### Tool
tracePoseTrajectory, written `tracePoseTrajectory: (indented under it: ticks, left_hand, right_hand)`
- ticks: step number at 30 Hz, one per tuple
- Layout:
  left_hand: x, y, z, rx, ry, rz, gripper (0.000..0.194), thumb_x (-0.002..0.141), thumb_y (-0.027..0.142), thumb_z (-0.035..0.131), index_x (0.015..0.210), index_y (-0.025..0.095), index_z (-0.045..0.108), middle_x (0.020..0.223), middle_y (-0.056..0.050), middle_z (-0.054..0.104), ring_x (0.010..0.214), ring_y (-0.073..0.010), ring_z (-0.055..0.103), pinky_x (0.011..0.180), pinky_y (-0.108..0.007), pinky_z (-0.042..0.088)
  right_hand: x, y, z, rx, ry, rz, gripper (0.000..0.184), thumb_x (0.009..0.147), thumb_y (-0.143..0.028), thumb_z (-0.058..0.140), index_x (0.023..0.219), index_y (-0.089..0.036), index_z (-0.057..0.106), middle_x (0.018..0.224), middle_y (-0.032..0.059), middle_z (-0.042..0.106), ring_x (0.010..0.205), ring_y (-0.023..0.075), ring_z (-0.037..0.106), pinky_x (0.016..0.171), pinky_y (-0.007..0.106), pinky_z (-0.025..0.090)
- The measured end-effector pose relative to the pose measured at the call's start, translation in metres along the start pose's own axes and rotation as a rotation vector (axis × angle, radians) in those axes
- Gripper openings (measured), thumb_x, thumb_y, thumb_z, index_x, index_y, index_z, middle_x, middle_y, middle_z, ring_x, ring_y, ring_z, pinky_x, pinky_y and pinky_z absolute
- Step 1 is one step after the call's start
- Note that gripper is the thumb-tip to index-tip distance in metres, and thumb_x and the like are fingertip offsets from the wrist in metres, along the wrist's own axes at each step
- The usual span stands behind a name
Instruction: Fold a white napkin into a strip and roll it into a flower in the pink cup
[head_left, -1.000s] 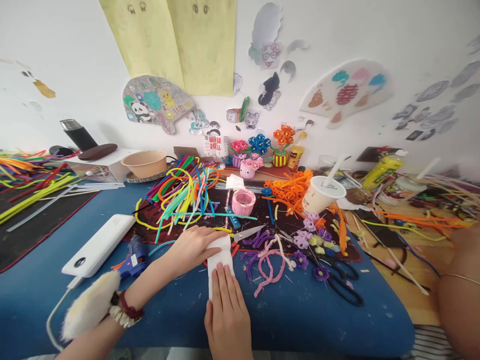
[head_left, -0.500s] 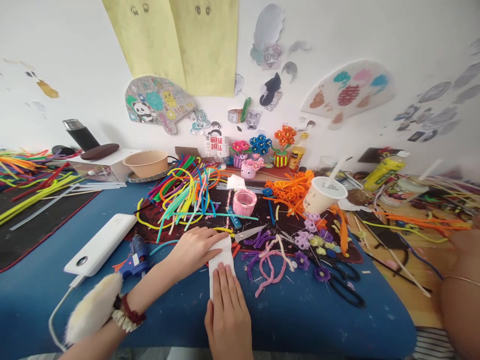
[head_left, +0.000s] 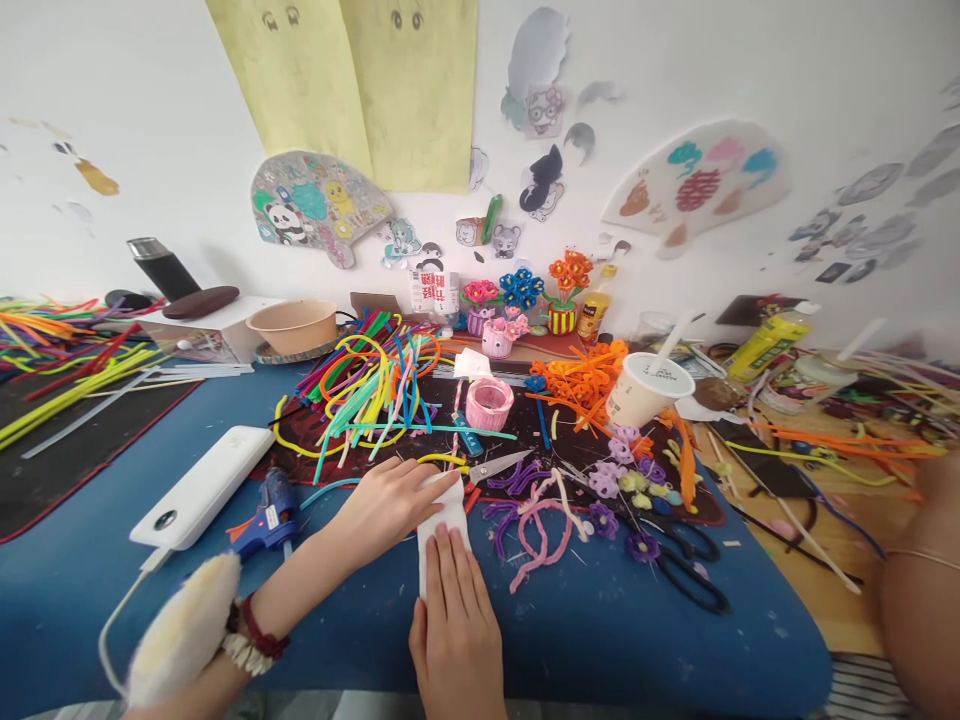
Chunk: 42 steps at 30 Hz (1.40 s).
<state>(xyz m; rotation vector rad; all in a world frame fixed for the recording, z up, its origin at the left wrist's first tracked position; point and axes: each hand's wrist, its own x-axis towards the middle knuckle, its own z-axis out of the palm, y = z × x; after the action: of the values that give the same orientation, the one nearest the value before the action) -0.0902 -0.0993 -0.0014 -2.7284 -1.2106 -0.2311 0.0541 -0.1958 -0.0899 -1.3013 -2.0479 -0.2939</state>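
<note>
A folded white tissue point(head_left: 430, 568) lies on the blue table mat near its front edge. My right hand point(head_left: 457, 620) rests flat on it, fingers stretched and side by side. Across the tissue's far end lies my left hand point(head_left: 394, 508), fingers extended and touching it. Just beyond the hands are yellow-handled scissors point(head_left: 480, 468) and a pink pipe-cleaner pot point(head_left: 490, 404). To the right sit a pink pipe-cleaner loop point(head_left: 546, 535) and purple pipe-cleaner flowers point(head_left: 604, 520). A blue glue gun point(head_left: 274, 515) lies left of my left forearm.
A white power bank point(head_left: 201, 490) with a cable lies at the left. Coloured pipe cleaners point(head_left: 375, 390) are heaped behind the hands. A lidded paper cup point(head_left: 645, 392) with a straw stands at the right, near black-handled scissors point(head_left: 694, 570). Another person's arm point(head_left: 919, 580) is at the right edge.
My left forearm has shifted very slightly, and its wrist's fluffy band with it. Both hands stay on the tissue, almost unmoved.
</note>
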Motion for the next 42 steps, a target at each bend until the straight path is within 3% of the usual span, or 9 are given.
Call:
tracePoseTrajectory:
  ticks: [7,20,24,27,34,42]
  left_hand:
    - [0.000,0.000,0.002,0.022,0.053,0.019,0.029,0.097,0.020,0.048,0.126,0.021,0.054,0.110,-0.005,0.069,0.090,-0.0182,0.065,0.070,-0.031,0.043]
    - [-0.005,0.006,0.002,-0.070,0.075,-0.054,0.029,0.098,0.024,0.047,0.123,0.027,0.060,0.113,-0.002,0.071,0.089,-0.0183,0.067,0.072,-0.033,0.047]
    - [-0.006,0.008,0.006,-0.109,0.094,-0.122,0.034,0.097,0.032,0.050,0.128,0.020,0.055,0.112,-0.005,0.071,0.093,-0.0195,0.066,0.077,-0.033,0.050]
    - [-0.006,0.012,0.008,-0.129,0.092,-0.143,0.028,0.095,0.032,0.053,0.119,0.018,0.059,0.111,-0.006,0.069,0.096,-0.0199,0.065,0.081,-0.033,0.051]
    - [-0.008,0.020,0.007,-0.124,0.074,-0.087,0.019,0.096,0.024,0.050,0.112,0.017,0.059,0.112,-0.008,0.069,0.094,-0.0223,0.066,0.078,-0.036,0.051]
    - [-0.008,0.024,0.000,-0.207,0.048,-0.074,0.026,0.101,0.027,0.039,0.107,0.020,0.062,0.112,-0.006,0.071,0.095,-0.0209,0.068,0.076,-0.034,0.051]
  right_hand:
    - [0.002,0.000,-0.001,0.021,0.035,0.016,0.044,0.093,-0.016,0.038,0.132,-0.007,0.057,0.136,0.0124,0.058,0.125,0.0236,0.056,0.099,0.035,0.050]
    - [0.004,-0.002,-0.002,0.008,0.067,0.037,0.043,0.094,-0.016,0.035,0.128,-0.008,0.060,0.133,0.0120,0.061,0.121,0.0234,0.060,0.096,0.036,0.053]
    - [0.001,0.002,-0.003,0.007,0.041,-0.032,0.040,0.093,-0.014,0.039,0.126,-0.005,0.060,0.132,0.0146,0.061,0.122,0.0260,0.059,0.094,0.037,0.055]
    - [-0.005,0.003,-0.003,0.048,0.076,-0.049,0.036,0.092,-0.010,0.042,0.122,-0.003,0.062,0.129,0.0154,0.063,0.125,0.0270,0.056,0.097,0.039,0.053]
    - [-0.016,0.002,-0.003,0.012,0.041,-0.072,0.040,0.094,-0.012,0.037,0.125,-0.004,0.060,0.133,0.0145,0.060,0.127,0.0269,0.054,0.098,0.039,0.052]
    - [-0.019,0.001,-0.001,0.027,0.053,-0.039,0.041,0.093,-0.012,0.038,0.126,-0.005,0.060,0.134,0.0132,0.060,0.130,0.0256,0.051,0.104,0.038,0.048]
